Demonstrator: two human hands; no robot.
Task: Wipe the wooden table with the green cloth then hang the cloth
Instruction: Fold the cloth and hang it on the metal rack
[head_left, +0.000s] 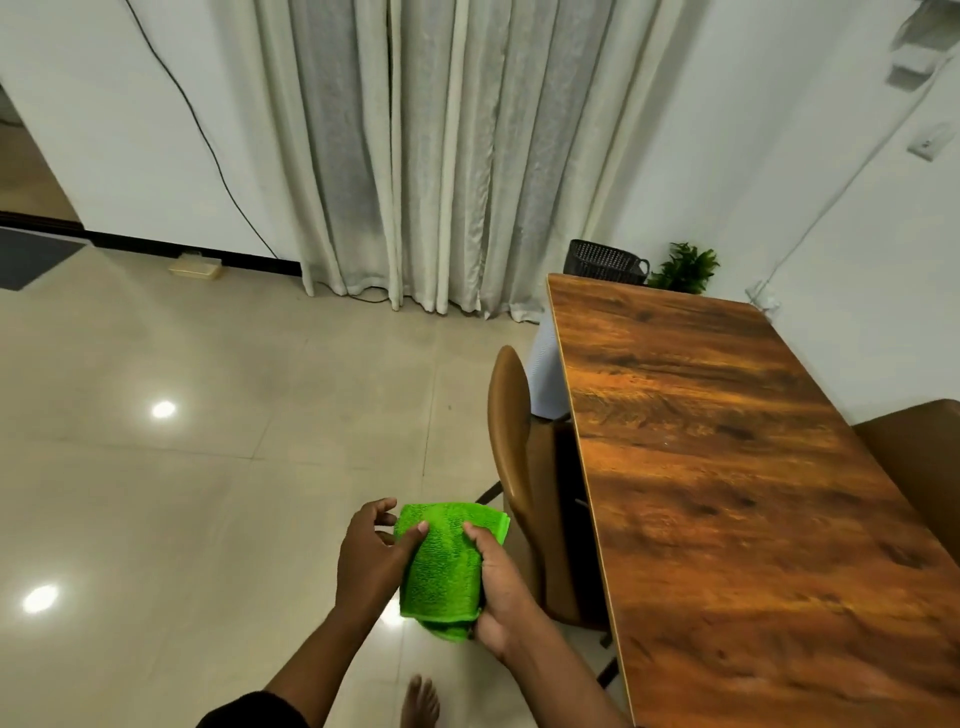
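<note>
Cloth (445, 566) between both hands' grip.

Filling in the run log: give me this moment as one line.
hands: left hand and right hand both hold folded green cloth | cloth: off wooden table | hanging: not done

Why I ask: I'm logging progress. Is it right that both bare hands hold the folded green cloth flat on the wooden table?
Not quite. In the head view both hands, left and right, hold the folded green cloth over the tiled floor, beside the wooden table, not on it.
</note>
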